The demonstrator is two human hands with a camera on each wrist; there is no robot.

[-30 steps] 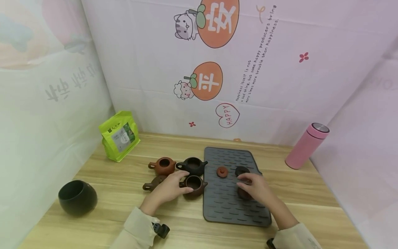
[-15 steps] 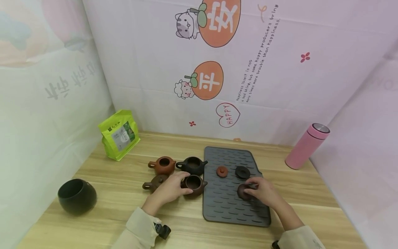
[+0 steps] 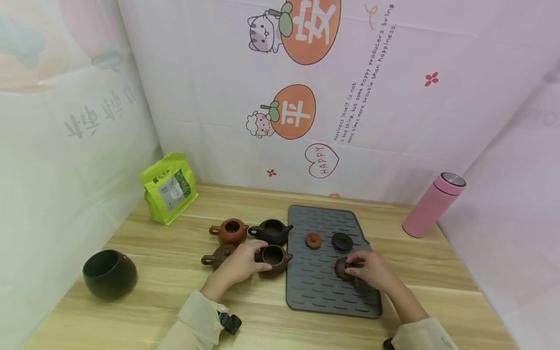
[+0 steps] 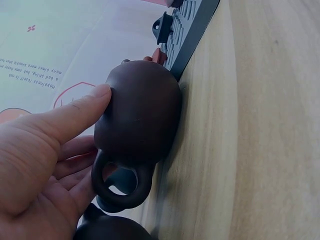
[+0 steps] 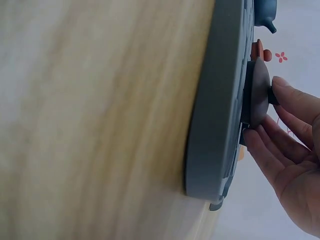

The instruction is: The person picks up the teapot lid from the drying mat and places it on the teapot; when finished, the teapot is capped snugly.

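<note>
My left hand (image 3: 238, 265) holds an open dark brown teapot (image 3: 279, 269) from its handle side. In the left wrist view the thumb lies on one side of the teapot's body (image 4: 140, 110) and the fingers reach round the other. My right hand (image 3: 374, 272) pinches the knob of a dark brown teapot lid (image 3: 340, 269), which is on the grey mat (image 3: 323, 296). Thumb and fingers at the lid (image 5: 260, 92) show in the right wrist view. Behind it on the mat lie a black lid (image 3: 342, 241) and a reddish lid (image 3: 313, 240).
A reddish teapot (image 3: 232, 233), a black teapot (image 3: 273, 236) and a lidded brown teapot (image 3: 213, 261) cluster near my left hand. Farther left are a dark round pot (image 3: 111, 279) and a green bag (image 3: 170, 189). A pink bottle (image 3: 430, 209) stands at the back right.
My right hand has drawn back from over the black lid to the dark brown lid's right side and pinches its knob. The left hand stays at the teapot.
</note>
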